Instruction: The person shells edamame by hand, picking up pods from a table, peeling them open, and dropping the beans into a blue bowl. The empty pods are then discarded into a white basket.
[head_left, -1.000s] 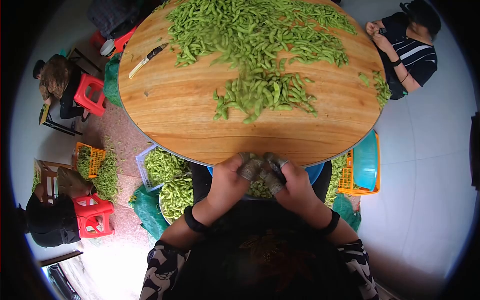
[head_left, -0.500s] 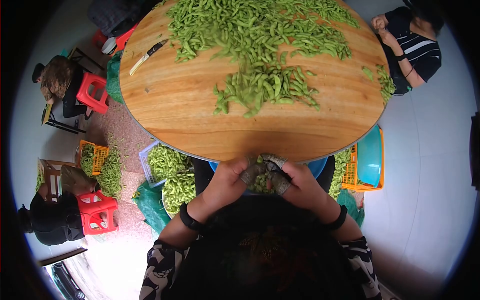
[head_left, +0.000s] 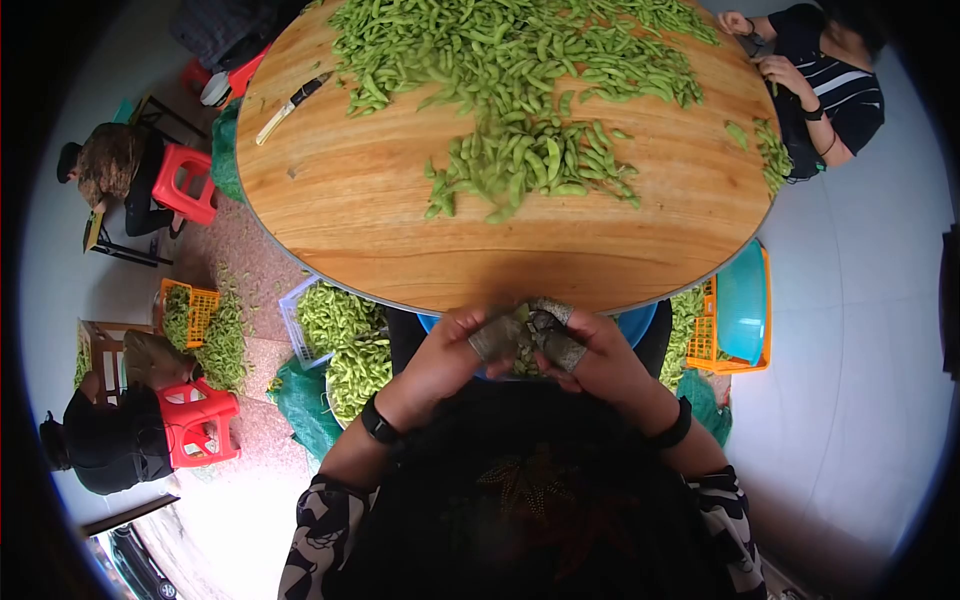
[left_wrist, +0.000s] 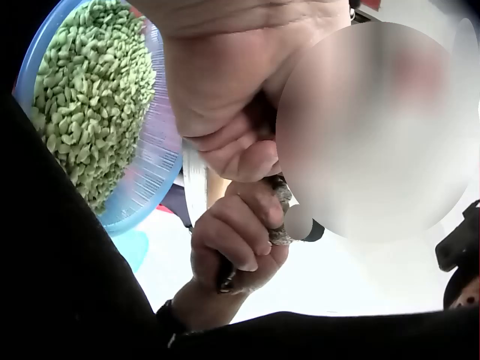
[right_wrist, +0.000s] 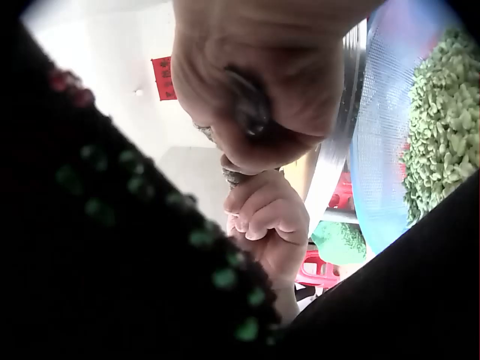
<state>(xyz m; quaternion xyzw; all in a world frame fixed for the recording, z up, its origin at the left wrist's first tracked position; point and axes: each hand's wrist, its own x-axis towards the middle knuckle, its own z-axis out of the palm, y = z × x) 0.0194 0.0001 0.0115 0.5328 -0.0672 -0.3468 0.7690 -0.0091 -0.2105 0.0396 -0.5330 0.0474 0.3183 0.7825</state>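
Both hands meet just off the near edge of the round wooden table [head_left: 400, 270], their thumbs and some fingertips wrapped in grey tape. My left hand [head_left: 460, 345] pinches a green soybean pod [head_left: 522, 313], mostly covered by fingers. Opposite it, my right hand [head_left: 600, 355] curls round a dark handle [right_wrist: 251, 105], which shows in its palm in the right wrist view; the handle's working end is hidden. Under the hands, a blue basket [left_wrist: 165, 161] holds many shelled green beans [left_wrist: 94, 97]. Unshelled pods [head_left: 530, 165] form a heap on the table.
A knife [head_left: 292, 108] lies at the table's left. Pods fill a pale crate [head_left: 293, 320] beside the left leg. An orange crate [head_left: 702, 335] with a teal basin [head_left: 740, 310] stands right. Other people sit around, one person [head_left: 825, 90] at the table's right edge.
My hands stay together at the table edge while the fingers shift and the left hand turns over the pod. The hands of the person at right have moved apart.
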